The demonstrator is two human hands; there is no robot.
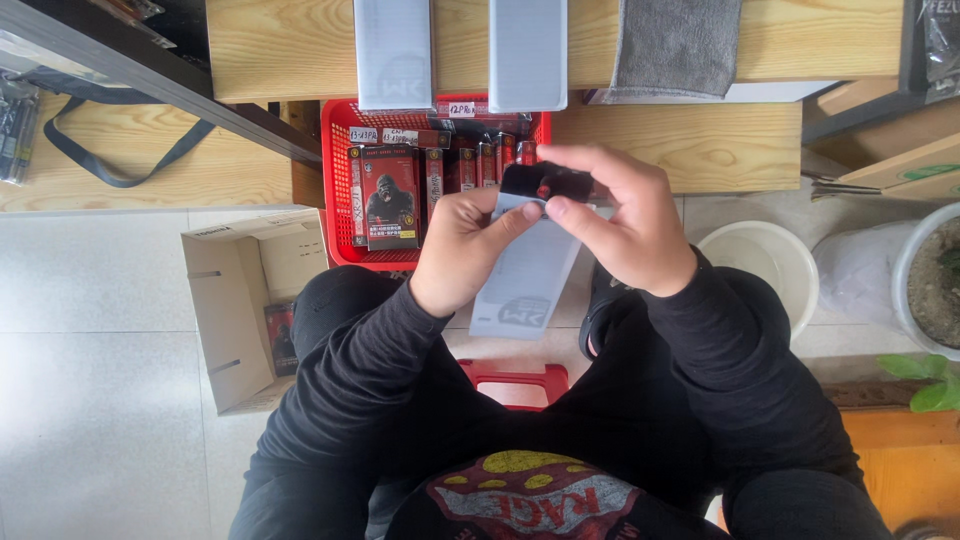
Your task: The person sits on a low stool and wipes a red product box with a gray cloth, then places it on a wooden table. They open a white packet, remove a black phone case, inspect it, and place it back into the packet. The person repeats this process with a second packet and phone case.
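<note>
My left hand (462,250) pinches the top edge of a long pale blue-white flat packet (525,278) that hangs down over my lap. My right hand (618,222) grips a small dark glossy piece (545,181) at the packet's top, thumb pressed beside the left thumb. Both hands are held above a red plastic basket (338,180) that holds several dark boxes with a gorilla picture (390,197) standing in a row.
Two more pale flat packets (393,52) (527,52) and a grey cloth (675,42) lie on the wooden bench ahead. An open cardboard box (245,300) sits at my left, a white bowl (768,262) and a plant pot (930,285) at my right. A red stool (515,380) is under me.
</note>
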